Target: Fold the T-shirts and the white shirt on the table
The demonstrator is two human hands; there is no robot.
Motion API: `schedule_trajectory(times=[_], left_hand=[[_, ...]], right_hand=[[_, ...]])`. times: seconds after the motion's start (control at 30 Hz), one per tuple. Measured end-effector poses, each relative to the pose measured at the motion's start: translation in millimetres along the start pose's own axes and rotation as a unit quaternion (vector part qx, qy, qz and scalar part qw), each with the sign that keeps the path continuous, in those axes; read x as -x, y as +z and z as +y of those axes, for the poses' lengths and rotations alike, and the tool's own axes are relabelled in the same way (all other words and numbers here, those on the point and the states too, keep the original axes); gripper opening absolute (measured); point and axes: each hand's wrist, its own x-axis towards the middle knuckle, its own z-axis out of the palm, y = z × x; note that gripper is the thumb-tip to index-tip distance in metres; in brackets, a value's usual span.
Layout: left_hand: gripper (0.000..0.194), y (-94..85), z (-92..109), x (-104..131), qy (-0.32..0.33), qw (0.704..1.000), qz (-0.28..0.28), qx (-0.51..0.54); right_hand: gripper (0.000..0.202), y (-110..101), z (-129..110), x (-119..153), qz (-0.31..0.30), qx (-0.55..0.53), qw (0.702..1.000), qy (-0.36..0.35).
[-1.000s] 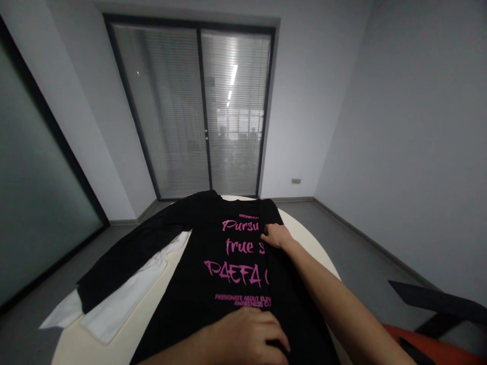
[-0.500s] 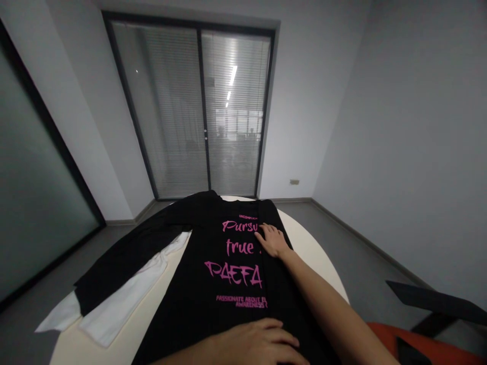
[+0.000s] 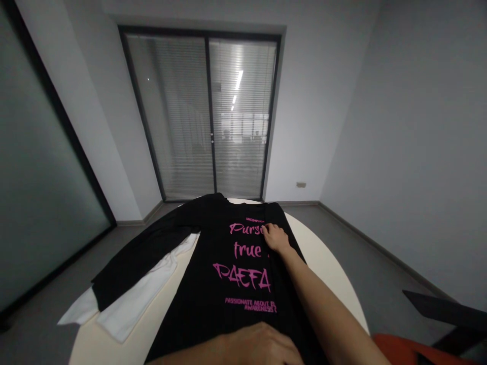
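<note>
A black long-sleeved shirt (image 3: 213,299) with pink lettering lies on a round, pale table (image 3: 323,248). Its right side is folded inward, cutting off the ends of the printed lines. One black sleeve stretches to the left, with white cloth (image 3: 133,299) beside and under it. My right hand (image 3: 276,237) is at the upper right of the lettering, its fingers curled and closed on the fabric near the folded edge. My left hand (image 3: 262,345) is at the bottom of the view, knuckles up and fingers bent down on the lower part of the shirt; its fingertips are hidden.
Beyond the table stand glass doors (image 3: 243,152) with blinds in a dark frame. A glass panel (image 3: 38,177) is at the left. At the lower right are a red seat (image 3: 403,350) and a dark armrest (image 3: 437,309), close to the table's edge.
Both hands have gone from spread fingers to curled ones on the shirt. The whole view has shifted slightly, so the table and shirt appear farther right. The shirt's layout looks the same.
</note>
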Motion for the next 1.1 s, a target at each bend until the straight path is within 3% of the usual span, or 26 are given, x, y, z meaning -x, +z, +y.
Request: schedule_trajectory(times=[0.07,0.13,0.2,0.3,0.37,0.43,0.53,0.7,0.9,1.1], left_hand=[[0.019,-18.2,-3,6,-0.058,0.996,0.052,-0.045],[0.024,-42.2,-13,13,-0.184,0.971,0.135,-0.073],[0.025,-67.0,-34,25,-0.32,0.908,0.258,-0.082],[0.024,-99.4,-81,52,-0.444,0.794,0.393,-0.132],[0.029,-118.2,-113,76,-0.537,0.705,0.427,-0.181],[0.034,-136.0,-138,100,-0.634,0.627,0.412,-0.189],[0.044,-159.3,-160,133,-0.685,0.572,0.414,-0.18],[0.054,-181.8,-181,174,-0.732,0.528,0.4,-0.161],[0.058,-196.3,-203,205,-0.763,0.507,0.376,-0.137],[0.048,-207.2,-219,227,-0.786,0.497,0.349,-0.118]], right_hand=[[0.052,9,-2,4,0.047,-0.003,0.999,0.005],[0.049,16,-1,9,0.081,-0.013,0.997,-0.008],[0.048,20,2,13,0.08,-0.024,0.996,-0.023],[0.05,22,7,13,0.059,-0.024,0.998,-0.029],[0.051,22,8,12,0.052,-0.02,0.998,-0.028],[0.051,23,8,11,0.048,-0.021,0.998,-0.027],[0.05,25,9,9,0.045,-0.034,0.998,-0.022],[0.05,22,9,7,0.055,-0.044,0.997,-0.022],[0.048,17,7,5,0.064,-0.051,0.997,-0.008],[0.047,18,6,1,0.061,-0.05,0.997,-0.004]])
